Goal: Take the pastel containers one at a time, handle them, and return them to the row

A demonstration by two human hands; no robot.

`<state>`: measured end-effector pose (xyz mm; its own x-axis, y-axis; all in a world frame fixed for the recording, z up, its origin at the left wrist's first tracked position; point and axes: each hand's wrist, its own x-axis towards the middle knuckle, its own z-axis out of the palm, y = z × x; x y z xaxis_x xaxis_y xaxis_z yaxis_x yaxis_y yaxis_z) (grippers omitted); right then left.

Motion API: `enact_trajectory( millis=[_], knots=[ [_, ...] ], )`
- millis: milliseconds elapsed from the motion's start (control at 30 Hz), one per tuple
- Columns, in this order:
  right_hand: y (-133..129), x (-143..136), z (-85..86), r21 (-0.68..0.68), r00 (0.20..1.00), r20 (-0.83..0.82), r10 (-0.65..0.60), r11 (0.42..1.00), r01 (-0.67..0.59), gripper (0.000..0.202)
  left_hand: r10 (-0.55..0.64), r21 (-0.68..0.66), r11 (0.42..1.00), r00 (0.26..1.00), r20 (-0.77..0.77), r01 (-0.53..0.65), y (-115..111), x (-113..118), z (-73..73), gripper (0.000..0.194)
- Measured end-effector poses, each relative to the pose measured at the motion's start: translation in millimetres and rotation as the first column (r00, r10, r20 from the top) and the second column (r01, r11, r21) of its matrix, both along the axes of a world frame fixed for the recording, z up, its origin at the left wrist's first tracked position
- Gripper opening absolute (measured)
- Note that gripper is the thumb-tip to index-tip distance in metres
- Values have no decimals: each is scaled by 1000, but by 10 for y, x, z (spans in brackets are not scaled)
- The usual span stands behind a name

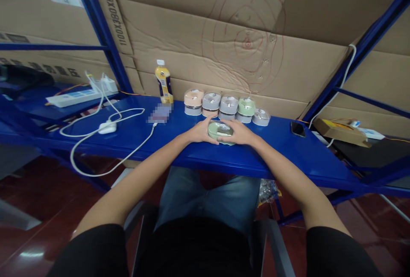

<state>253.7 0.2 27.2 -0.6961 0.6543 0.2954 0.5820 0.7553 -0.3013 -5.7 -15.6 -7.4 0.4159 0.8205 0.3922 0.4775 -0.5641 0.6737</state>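
Note:
A green oval container with a clear lid rests on the blue table in front of me, a pale item showing under its lid. My left hand grips it from the left side, fingers curved round its edge. From the right, my right hand closes on the same container. Just behind stand similar containers in stacks of two: a peach one on a grey one, grey-lilac ones, and a green one on a grey one. A single grey container ends the row.
A yellow drink bottle stands behind a blurred-out phone with a white cable. A white charger and power strip are left. Right lie a dark phone and cardboard box. Cardboard backs the table.

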Motion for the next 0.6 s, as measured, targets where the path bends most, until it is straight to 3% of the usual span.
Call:
enact_trajectory(
  millis=[100,167,300,400,467,600],
  knots=[
    [-41,118,-46,-12,999,-14,35,999,-35,110,41,-9,999,999,-9,-41,-8,-24,-4,138],
    [-150,252,-48,-8,1000,-2,-6,1000,6,110,47,-1,999,999,-12,-47,-1,-44,-21,130],
    [-557,697,7,65,955,121,-272,962,266,105,49,14,999,998,-29,-48,22,-58,-40,106],
    [-814,1151,47,151,835,220,-505,863,482,97,62,15,998,997,-51,-61,22,-46,-22,93],
    [-837,1435,61,185,709,258,-657,754,631,97,66,20,998,996,-63,-65,14,-38,-4,88],
    [-457,1786,85,162,508,283,-814,562,811,99,80,44,996,994,-80,-77,9,-26,10,80]
  ],
)
